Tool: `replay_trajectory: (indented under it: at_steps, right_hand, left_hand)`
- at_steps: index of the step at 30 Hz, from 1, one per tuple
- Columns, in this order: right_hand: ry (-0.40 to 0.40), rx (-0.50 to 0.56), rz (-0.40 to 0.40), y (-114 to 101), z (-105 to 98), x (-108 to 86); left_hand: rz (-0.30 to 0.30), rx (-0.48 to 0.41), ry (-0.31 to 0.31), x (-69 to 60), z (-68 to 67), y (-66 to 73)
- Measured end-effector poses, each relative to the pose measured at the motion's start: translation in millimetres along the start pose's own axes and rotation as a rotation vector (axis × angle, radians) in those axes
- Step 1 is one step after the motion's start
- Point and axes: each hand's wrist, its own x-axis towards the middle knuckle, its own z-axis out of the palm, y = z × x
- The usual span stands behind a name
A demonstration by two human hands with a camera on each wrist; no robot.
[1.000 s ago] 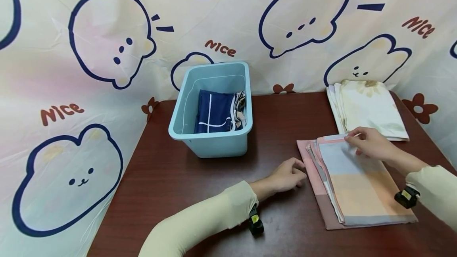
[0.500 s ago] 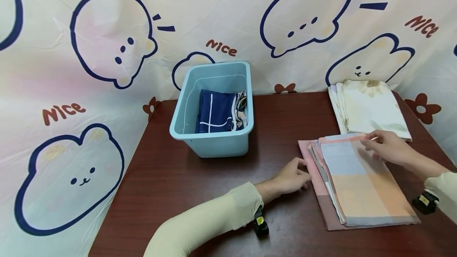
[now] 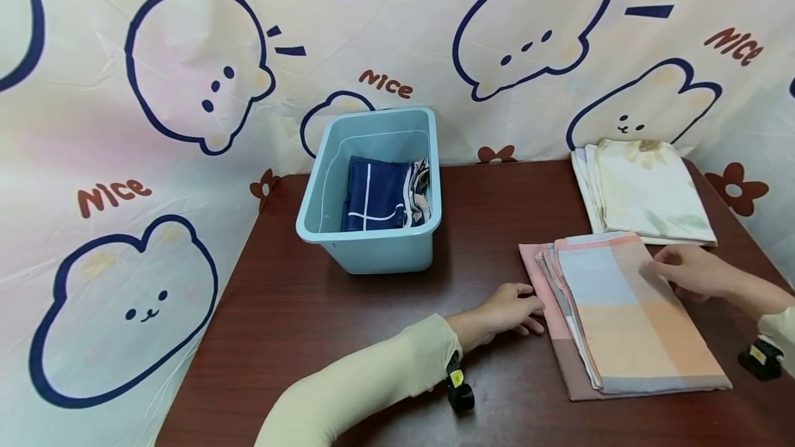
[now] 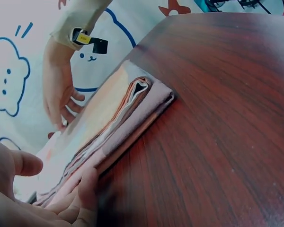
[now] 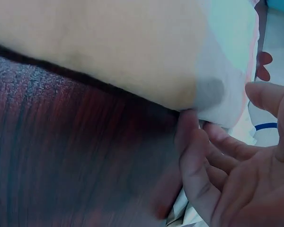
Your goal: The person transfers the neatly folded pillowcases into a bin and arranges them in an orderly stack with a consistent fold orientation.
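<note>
A folded plaid cloth (image 3: 633,323) in pink, blue-grey and orange lies on the table in the head view, its layers stacked at the left edge. My left hand (image 3: 511,309) is at that left edge; in the left wrist view its fingers (image 4: 87,189) touch the lower layers, with the thumb apart above. At the opposite edge is my right hand (image 3: 698,272). In the right wrist view its fingertips (image 5: 189,120) meet the cloth's side, while the thumb stands off from the fabric. Neither hand pinches the cloth.
A light blue bin (image 3: 366,254) stands at the back of the dark wooden table (image 3: 298,316), with a folded navy cloth (image 3: 375,192) inside. Behind the plaid cloth lies a folded white floral cloth (image 3: 658,192). A printed curtain (image 3: 186,88) hangs along the back.
My right hand has slid right along the cloth's far edge, then down to its right side. My left hand has shifted slightly right, up to the left edge. The cloth looks nearly unmoved.
</note>
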Motion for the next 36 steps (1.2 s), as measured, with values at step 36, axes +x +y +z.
replay_trajectory:
  at_steps: [36]
  right_hand:
    - [-0.152,0.134,-0.065,-3,11,1.1]
  left_hand:
    - [0.094,0.092,-0.010,3.6,22.6,-0.6]
